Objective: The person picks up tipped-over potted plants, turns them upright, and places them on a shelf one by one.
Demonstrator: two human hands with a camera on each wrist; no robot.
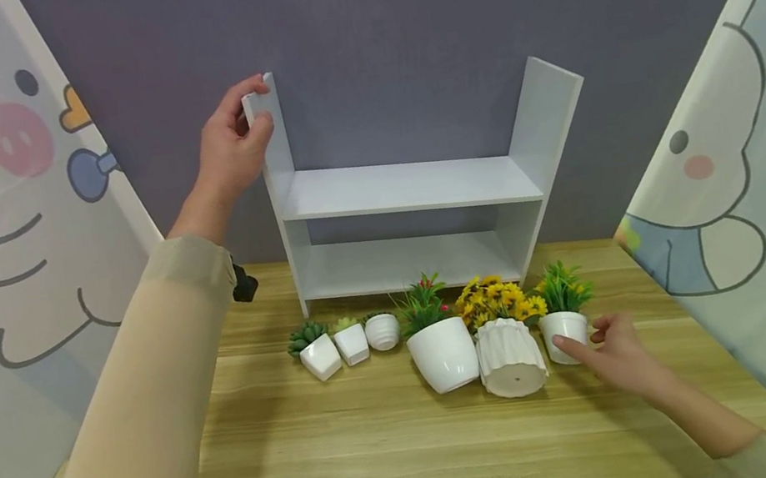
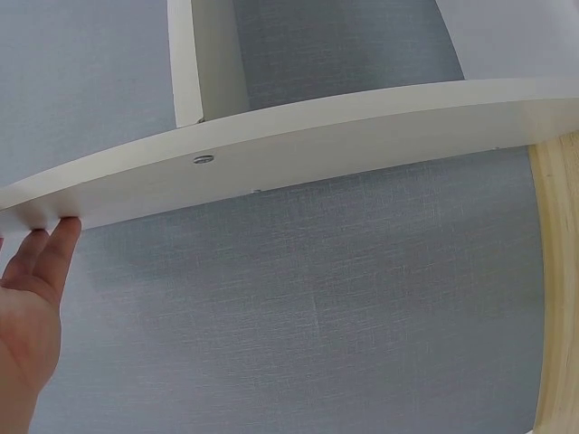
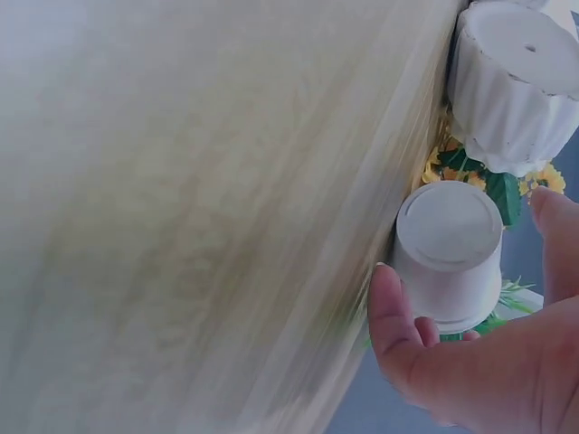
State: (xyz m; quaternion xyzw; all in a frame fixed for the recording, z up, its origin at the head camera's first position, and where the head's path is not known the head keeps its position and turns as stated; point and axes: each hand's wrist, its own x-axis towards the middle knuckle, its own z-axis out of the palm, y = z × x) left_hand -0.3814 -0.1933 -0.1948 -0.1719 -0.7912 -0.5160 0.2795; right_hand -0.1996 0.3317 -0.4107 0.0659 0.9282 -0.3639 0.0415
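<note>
In the head view my left hand (image 1: 232, 147) holds the top of the left side panel of a white two-tier shelf (image 1: 412, 183), thumb on one face, fingers at the top edge. The left wrist view has its fingertips (image 2: 65, 228) against the panel's outer face. My right hand (image 1: 619, 356) is at the rightmost white pot (image 1: 564, 334), which lies tilted with a green and yellow plant. Thumb and fingers stand on either side of that pot (image 3: 448, 249) in the right wrist view, the thumb apart from it.
Left of that pot lie a fluted white pot (image 1: 512, 361) with yellow flowers and a larger smooth white pot (image 1: 443, 354) with red-flecked greenery. Farther left are three small succulent pots (image 1: 352, 344). All are on the wooden table (image 1: 361, 471), before a grey wall (image 1: 387, 35).
</note>
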